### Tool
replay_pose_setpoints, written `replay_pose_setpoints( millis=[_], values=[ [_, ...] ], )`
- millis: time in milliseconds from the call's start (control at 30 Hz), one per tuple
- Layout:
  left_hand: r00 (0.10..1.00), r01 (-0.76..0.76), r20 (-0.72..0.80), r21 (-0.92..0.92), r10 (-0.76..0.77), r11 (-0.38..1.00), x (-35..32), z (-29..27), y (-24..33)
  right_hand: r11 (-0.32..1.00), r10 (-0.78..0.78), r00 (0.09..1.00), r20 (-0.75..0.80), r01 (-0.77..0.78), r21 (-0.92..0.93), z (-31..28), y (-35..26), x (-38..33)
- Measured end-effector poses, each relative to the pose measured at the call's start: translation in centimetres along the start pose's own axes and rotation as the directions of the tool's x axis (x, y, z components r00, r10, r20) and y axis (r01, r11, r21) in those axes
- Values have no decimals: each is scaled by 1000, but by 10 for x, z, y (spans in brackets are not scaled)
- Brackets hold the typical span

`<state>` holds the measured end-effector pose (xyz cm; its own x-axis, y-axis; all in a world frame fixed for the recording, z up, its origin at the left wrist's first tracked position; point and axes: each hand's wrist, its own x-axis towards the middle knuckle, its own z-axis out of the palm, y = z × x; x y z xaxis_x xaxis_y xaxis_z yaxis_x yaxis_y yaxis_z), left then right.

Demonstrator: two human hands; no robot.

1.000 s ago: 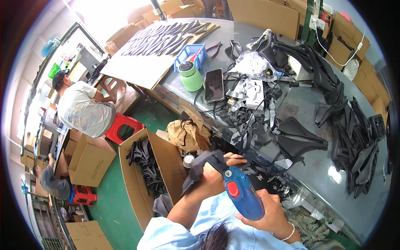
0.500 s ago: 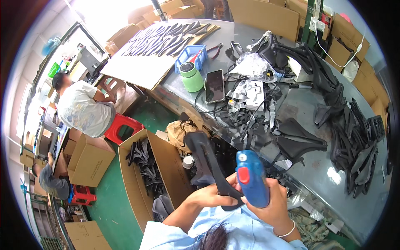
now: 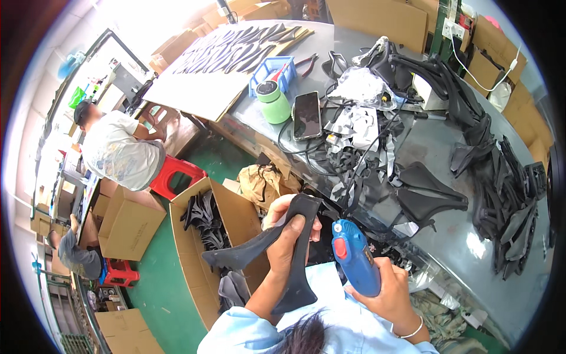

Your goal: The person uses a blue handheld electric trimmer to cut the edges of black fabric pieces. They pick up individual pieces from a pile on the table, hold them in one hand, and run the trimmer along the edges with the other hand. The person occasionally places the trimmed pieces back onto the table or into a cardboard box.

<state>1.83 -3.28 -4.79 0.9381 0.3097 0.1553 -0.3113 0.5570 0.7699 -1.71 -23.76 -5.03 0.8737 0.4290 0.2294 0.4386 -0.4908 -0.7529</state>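
Observation:
My left hand (image 3: 284,239) grips a thin black V-shaped piece (image 3: 298,292), holding it near its bend with the thumb on top. One arm of the piece points left, the other runs down toward my body. My right hand (image 3: 386,292) is wrapped round a blue handheld power tool (image 3: 361,265) with a red button. The tool's front end points up toward the table edge, just right of the bend and apparently apart from the piece. Two similar flat black pieces (image 3: 427,203) lie on the table beyond the tool.
On the grey table (image 3: 436,141) lie black scraps (image 3: 354,177), a phone (image 3: 307,116), a green bottle (image 3: 273,103), a blue tray (image 3: 285,72) and piled black parts (image 3: 507,212). A cardboard box (image 3: 188,265) of black pieces stands left of me. A person (image 3: 121,144) sits farther left.
My left hand has moved up and left, turning the black piece so its bend is up. The tool has shifted slightly, and the piece has come away from beside it.

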Motion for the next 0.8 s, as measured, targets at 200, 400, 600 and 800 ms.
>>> replay_pose_setpoints(
  millis=[200, 400, 600, 800],
  values=[
    [993, -8, 121, 92, -3, 996, -6, -12, 9, 1000, -12, 999, 32, 13, -27, -4, -4, 1],
    [994, 37, 88, 246, -61, 968, -6, -6, 17, 999, -33, 999, 16, 34, -41, -3, 1, -1],
    [960, 199, 114, 362, -255, 911, -1, -3, 32, 999, -34, 999, 42, 34, -21, -9, -3, 3],
    [799, 475, 127, 465, -587, 747, 16, -11, 59, 998, -3, 1000, 23, 5, -61, -9, 8, -3]
  ],
)
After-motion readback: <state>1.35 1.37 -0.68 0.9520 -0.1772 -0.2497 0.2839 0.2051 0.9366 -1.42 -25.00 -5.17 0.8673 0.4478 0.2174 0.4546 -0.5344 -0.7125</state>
